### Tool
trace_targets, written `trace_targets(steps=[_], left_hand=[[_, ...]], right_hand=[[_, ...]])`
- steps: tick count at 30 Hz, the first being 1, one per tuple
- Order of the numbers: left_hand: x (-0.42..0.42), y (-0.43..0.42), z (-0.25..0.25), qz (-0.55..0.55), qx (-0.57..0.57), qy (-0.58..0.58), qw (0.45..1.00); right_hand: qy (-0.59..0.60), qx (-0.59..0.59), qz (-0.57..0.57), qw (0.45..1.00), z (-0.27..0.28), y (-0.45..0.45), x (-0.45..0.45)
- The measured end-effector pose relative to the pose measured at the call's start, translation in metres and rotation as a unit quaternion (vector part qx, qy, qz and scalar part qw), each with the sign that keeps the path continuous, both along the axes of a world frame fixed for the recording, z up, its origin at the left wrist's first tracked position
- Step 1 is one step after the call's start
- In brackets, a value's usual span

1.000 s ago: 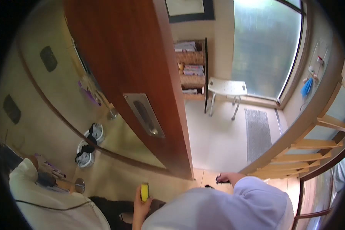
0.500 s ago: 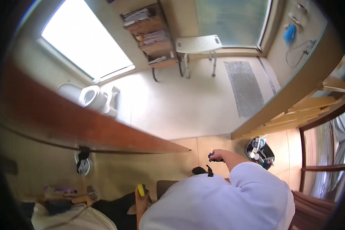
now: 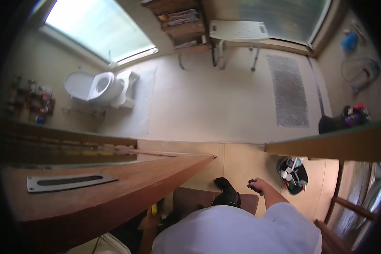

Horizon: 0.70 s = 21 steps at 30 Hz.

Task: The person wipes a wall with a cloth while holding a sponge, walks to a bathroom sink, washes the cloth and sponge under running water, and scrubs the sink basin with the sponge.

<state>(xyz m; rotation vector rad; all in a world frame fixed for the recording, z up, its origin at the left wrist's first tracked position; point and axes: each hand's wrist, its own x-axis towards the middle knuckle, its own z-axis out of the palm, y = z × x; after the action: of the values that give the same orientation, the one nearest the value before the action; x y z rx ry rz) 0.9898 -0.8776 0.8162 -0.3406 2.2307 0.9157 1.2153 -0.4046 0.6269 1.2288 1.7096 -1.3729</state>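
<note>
My right hand is closed round a small dark object, too small to name. It is held out over the tiled floor, left of a black basket packed with bottles. At the lower left, my left hand is partly hidden behind the wooden door. A yellow block, perhaps a sponge, shows at its fingers. Below me a dark-shod foot stands by a brown mat or board.
Past the doorway are a toilet with its lid up, a white stool, a shelf rack, a shower bench and a grey mat. The wooden door edge juts in from the left; a partition stands at right.
My view has shifted nearer the doorway, so the door's face and its metal pull now show. My right hand appears farther right and lower; the door now covers much of my left hand.
</note>
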Motion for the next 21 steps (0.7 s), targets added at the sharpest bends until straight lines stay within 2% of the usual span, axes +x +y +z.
trace_targets(steps=[2,4,5,7,11,13,15,16,18,19,20,21], left_hand=[[-0.010,0.041,0.027,-0.063,-0.119,-0.030,0.991],[-0.007,0.042,0.022,-0.155,-0.170,-0.007,0.973],[-0.011,0.020,-0.005,-0.210,-0.152,0.046,0.965],[-0.016,0.043,0.021,-0.219,-0.147,0.037,0.964],[-0.018,0.039,0.024,-0.166,-0.111,0.125,0.972],[-0.019,0.046,0.046,-0.164,-0.064,0.179,0.968],[-0.032,0.036,0.046,-0.085,0.029,0.140,0.986],[-0.037,0.032,0.051,-0.043,0.076,0.122,0.989],[-0.047,0.026,0.065,0.022,0.017,0.129,0.991],[-0.052,0.023,0.071,0.057,-0.011,0.129,0.990],[-0.057,0.012,0.064,0.142,0.081,0.119,0.979],[-0.065,0.003,0.052,0.161,0.152,0.143,0.965]], right_hand=[[0.006,-0.023,-0.018,1.000,-0.006,-0.006,-0.007],[0.006,-0.030,-0.015,0.999,-0.006,-0.007,-0.009],[0.009,-0.026,-0.002,1.000,-0.006,-0.009,-0.014],[0.003,-0.027,0.013,1.000,-0.006,-0.007,-0.027],[0.007,-0.042,0.082,0.996,-0.003,0.003,-0.050],[0.009,-0.013,0.126,0.992,0.017,0.014,-0.071],[0.017,0.046,0.165,0.985,0.024,0.020,-0.091],[0.027,0.043,0.146,0.988,0.025,0.021,-0.100],[0.048,0.039,0.112,0.992,0.027,0.026,-0.120],[0.060,-0.026,0.147,0.987,0.023,0.032,-0.131],[0.054,-0.005,0.139,0.989,0.019,0.034,-0.134],[0.047,0.016,0.135,0.990,0.027,0.029,-0.140]])
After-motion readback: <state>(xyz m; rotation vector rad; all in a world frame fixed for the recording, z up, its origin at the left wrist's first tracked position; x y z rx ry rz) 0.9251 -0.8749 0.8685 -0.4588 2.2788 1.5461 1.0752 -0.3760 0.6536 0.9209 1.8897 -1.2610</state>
